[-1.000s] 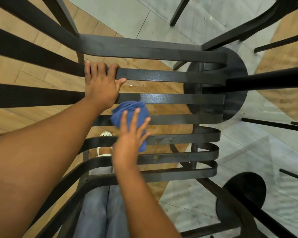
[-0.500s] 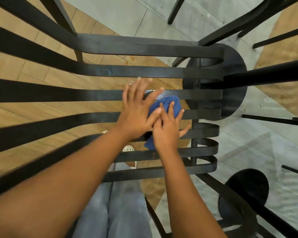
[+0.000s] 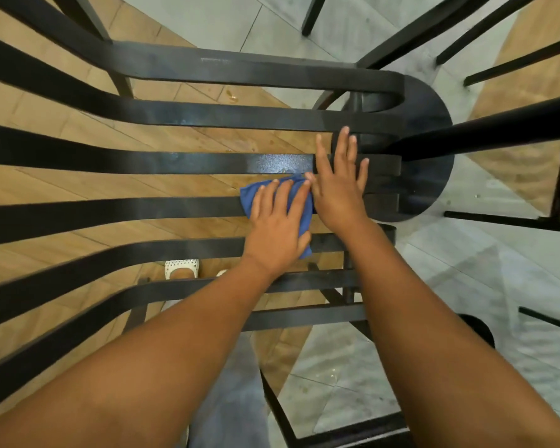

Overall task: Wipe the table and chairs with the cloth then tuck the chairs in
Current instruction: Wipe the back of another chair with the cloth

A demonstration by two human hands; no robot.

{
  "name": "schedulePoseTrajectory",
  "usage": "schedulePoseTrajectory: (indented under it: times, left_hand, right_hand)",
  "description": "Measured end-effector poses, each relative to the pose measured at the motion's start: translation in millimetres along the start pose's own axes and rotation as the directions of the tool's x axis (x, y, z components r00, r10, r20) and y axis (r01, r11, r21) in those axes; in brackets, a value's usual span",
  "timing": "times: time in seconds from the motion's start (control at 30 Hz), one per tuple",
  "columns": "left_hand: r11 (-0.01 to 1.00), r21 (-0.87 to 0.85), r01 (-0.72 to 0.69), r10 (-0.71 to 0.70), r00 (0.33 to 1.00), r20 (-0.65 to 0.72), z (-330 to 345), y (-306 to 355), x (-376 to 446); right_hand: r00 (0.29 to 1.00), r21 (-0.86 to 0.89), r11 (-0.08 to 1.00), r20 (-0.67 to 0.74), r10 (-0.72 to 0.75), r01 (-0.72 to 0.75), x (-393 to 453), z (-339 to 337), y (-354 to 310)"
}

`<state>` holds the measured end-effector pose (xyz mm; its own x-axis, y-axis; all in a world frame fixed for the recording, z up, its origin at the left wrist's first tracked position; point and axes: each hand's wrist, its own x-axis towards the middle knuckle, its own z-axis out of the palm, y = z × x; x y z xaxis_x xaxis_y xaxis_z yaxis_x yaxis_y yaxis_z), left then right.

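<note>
**Clerk:** Item one, the largest?

**Me:** The slatted top I am leaning over: long black metal bars with a pebbled, slightly glossy coat, curving round at the far end, with open gaps between them. Whether it is the table or a chair seat, I cannot tell. Through the gaps I am seeing tan wood-look planks and pale grey floor tiles.

**Clerk:** Next?

**Me:** The round black base plate, flat and matte, sitting under the curved end.

**Clerk:** The hands?

**Me:** My left hand is pressing the cloth flat against the bars, fingers straight and slightly fanned. My right hand is lying just beside it, fingers spread wide, palm resting on the bars, touching the cloth's edge but gripping nothing.

**Clerk:** The cloth?

**Me:** The blue cloth: soft, woven, crumpled, bridging two bars under my left palm, one corner sticking out past my fingertips.

**Clerk:** Smallest?

**Me:** A white perforated shoe showing between the near bars.

**Clerk:** Risks?

**Me:** I am judging that the cloth could sag or drop through a gap, since nothing is pinching it. Flat strokes may also be missing the bar edges.
</note>
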<state>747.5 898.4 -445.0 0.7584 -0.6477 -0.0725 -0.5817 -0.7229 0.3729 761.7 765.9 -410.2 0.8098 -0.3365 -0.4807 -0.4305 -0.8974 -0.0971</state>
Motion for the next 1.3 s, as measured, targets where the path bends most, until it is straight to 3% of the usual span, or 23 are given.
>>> schedulePoseTrajectory:
  times: [0.27,0.4,0.5,0.57,0.67,0.77,0.9,1.17,1.3]
  left_hand:
    - [0.974,-0.106,0.198,-0.196,0.980,0.035,-33.4,-75.2,-30.6]
    - [0.931,-0.108,0.349,-0.341,0.936,0.084,-56.9,-115.3,-46.8]
    - [0.889,-0.129,0.440,-0.436,0.898,0.060,-57.4,-108.0,-47.7]
    - [0.891,-0.187,0.413,-0.411,0.910,0.054,-50.4,-81.6,-40.9]
    - [0.927,-0.270,0.259,-0.235,0.965,0.118,-33.1,-22.1,-18.5]
    - [0.936,-0.267,0.231,-0.201,0.970,0.134,-15.4,27.1,2.4]
    - [0.956,-0.220,0.194,-0.174,0.979,0.110,-13.6,20.4,-3.0]
    - [0.906,-0.122,0.405,-0.398,0.914,0.076,-51.0,-78.5,-50.0]
    - [0.885,-0.086,0.457,-0.452,0.889,0.072,-43.0,-60.8,-56.9]
  right_hand:
    - [0.985,0.004,1.000,-0.172,-0.008,0.009,-0.9,12.9,-2.7]
    - [0.987,0.023,0.999,-0.160,-0.018,0.022,0.2,8.9,-1.0]
    - [0.991,0.018,1.000,-0.134,-0.021,0.024,3.1,7.3,-0.1]
    - [0.992,0.016,0.999,-0.126,-0.029,0.032,4.3,7.9,-0.5]
    - [0.991,0.028,0.999,-0.126,-0.038,0.042,5.0,7.9,0.2]
    - [0.989,0.039,0.998,-0.142,-0.039,0.045,5.9,8.5,1.7]
    - [0.985,0.003,0.998,-0.164,-0.059,0.060,5.2,10.3,3.4]
    - [0.960,-0.095,0.992,-0.258,-0.110,0.088,0.5,20.7,2.2]
    - [0.963,-0.132,0.989,-0.253,-0.097,0.065,3.7,24.8,0.8]
